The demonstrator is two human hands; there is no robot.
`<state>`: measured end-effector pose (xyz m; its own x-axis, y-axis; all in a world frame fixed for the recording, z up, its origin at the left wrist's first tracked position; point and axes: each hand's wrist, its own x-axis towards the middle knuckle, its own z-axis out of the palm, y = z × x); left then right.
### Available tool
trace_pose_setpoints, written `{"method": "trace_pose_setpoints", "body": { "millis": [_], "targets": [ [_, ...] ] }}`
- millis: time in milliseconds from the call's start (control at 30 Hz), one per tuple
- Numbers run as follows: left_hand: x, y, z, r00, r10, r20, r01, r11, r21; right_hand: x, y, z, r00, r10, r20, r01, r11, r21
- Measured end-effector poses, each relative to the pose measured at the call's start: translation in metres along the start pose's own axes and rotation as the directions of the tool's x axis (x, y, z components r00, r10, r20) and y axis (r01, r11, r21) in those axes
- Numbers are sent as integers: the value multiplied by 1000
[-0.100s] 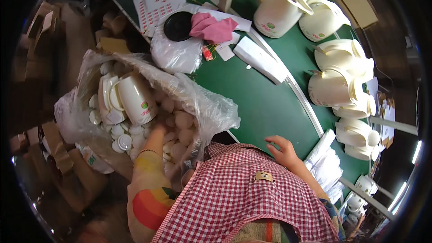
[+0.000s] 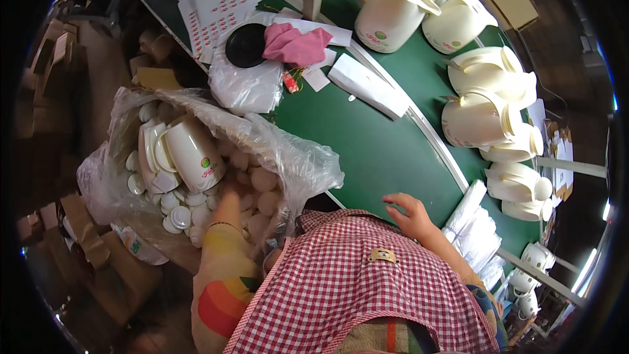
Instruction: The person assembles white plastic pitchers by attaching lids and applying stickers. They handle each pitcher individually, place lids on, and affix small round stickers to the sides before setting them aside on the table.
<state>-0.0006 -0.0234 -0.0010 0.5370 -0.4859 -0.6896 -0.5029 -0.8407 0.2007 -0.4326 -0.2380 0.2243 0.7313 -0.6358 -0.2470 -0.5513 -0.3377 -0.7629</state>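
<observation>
My left hand (image 2: 230, 198) reaches down into a large clear plastic bag (image 2: 308, 160) among many round white lids (image 2: 259, 225). Its fingers are hidden by the lids, so what they hold does not show. Two cream-white jugs lie in the same bag, just beyond that hand; the nearer jug (image 2: 191, 154) has a small printed mark low on its side. Over the green tabletop's near edge rests my right hand (image 2: 409, 215), its fingers loosely bent and apart, nothing in them.
Several cream jugs (image 2: 390, 16) stand and lie along the table's far and right sides. A metal rail (image 2: 419, 118) crosses the green table (image 2: 367, 157). A black round dish (image 2: 246, 45), pink cloth (image 2: 298, 44) and sticker sheets (image 2: 219, 10) lie beyond the bag. Folded white plastic bags (image 2: 472, 236) sit at right.
The view has shifted slightly, so the table and jugs appear a little further left and up. My left hand stays in the bag and my right hand keeps its place.
</observation>
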Motion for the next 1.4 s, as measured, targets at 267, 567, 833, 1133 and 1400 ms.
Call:
{"method": "trace_pose_setpoints", "body": {
  "millis": [267,567,833,1133,1400],
  "targets": [
    [-8,-25,12,989,-148,-25,146,987,-61,-6,0,-6,989,145,42,-148,987,70],
    [13,-19,33,992,-104,-70,112,985,134,19,2,3,997,-11,82,-2,989,149],
    [-9,-70,10,941,-112,318,131,991,-37,5,8,2,991,108,79,-119,982,146],
    [-10,-62,10,934,-92,344,119,991,-56,23,-7,21,992,-21,125,4,991,135],
    [-70,-116,16,889,-121,442,227,954,-195,16,-2,26,990,-45,133,29,993,115]
  ]
}}
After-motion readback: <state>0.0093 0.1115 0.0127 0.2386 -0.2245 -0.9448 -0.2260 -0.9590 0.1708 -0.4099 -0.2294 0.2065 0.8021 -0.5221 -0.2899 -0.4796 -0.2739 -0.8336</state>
